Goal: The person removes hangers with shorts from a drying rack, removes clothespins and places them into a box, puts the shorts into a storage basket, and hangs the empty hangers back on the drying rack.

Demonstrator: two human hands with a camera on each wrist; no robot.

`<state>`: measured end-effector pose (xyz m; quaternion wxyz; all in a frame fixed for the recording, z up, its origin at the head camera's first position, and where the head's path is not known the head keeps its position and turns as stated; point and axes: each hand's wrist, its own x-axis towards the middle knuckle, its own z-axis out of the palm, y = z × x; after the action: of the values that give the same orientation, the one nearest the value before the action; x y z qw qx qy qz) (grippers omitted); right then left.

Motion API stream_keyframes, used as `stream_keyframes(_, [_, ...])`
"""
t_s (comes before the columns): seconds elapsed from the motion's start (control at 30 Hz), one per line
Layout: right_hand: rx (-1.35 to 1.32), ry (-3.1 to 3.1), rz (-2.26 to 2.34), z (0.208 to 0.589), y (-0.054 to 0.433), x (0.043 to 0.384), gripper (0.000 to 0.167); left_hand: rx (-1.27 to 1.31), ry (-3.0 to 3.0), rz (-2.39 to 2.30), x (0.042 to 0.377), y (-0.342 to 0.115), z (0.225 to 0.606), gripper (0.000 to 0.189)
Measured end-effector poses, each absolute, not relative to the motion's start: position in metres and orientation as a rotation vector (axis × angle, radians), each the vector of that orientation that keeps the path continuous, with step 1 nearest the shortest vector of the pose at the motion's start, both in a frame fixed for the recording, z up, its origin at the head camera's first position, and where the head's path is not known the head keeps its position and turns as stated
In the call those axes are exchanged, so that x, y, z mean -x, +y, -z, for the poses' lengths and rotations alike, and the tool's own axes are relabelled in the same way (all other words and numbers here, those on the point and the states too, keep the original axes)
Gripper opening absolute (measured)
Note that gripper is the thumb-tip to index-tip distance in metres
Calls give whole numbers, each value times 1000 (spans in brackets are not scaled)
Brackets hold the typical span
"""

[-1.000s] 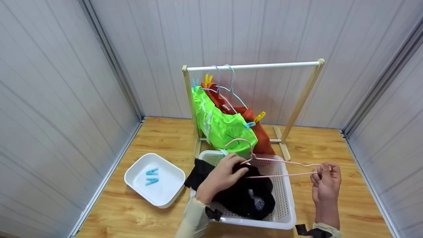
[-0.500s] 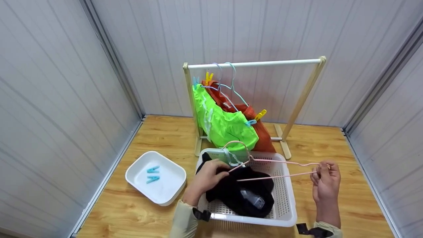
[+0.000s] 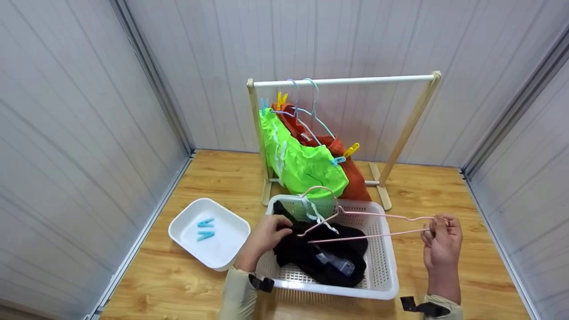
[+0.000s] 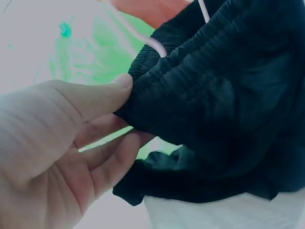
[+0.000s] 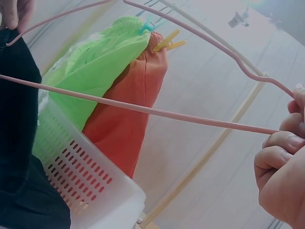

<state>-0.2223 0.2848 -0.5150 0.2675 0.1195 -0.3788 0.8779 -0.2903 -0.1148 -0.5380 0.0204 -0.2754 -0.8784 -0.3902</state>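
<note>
Wooden drying rack with white bar [image 3: 373, 80]: bright green cloth garment [image 3: 306, 166] and rust-orange cloth garment [image 3: 357, 182] hang toward its left end.
White perforated plastic basket [image 3: 329, 289]: stands just before the rack.
Black cloth garment with gathered waistband [image 3: 311, 253]: in the basket, held up near the left edge.
Thin pink hanger [image 3: 373, 235]: left end inside the waistband.
Right hand [image 3: 442, 244]: grips the hanger's other end, past the basket's right edge.
Left hand [image 3: 266, 233]: pinches the waistband.

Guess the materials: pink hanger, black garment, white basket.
Pink hanger: probably plastic-coated wire, smooth and satin; thin, even rod.
Black garment: likely thin woven fabric, mostly matte; soft creases, gathered edge; fibre unclear.
White basket: likely moulded plastic, slightly glossy; slotted walls, light catching the rim.
</note>
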Motion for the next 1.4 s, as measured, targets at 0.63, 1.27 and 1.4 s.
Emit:
stream_keyframes(0.63, [-394, -962, -2370, 502, 296, 212, 18, 495, -3150, 926, 287, -117, 536, 10])
stream_keyframes(1.27, [-515, -735, -2463, 482, 298, 204, 21, 718, -3256, 1355, 290, -117, 516, 18])
stream_keyframes(1.4, [-495, -682, -2446, 473, 297, 200, 21, 795, -3188, 1501, 291, -120, 510, 22])
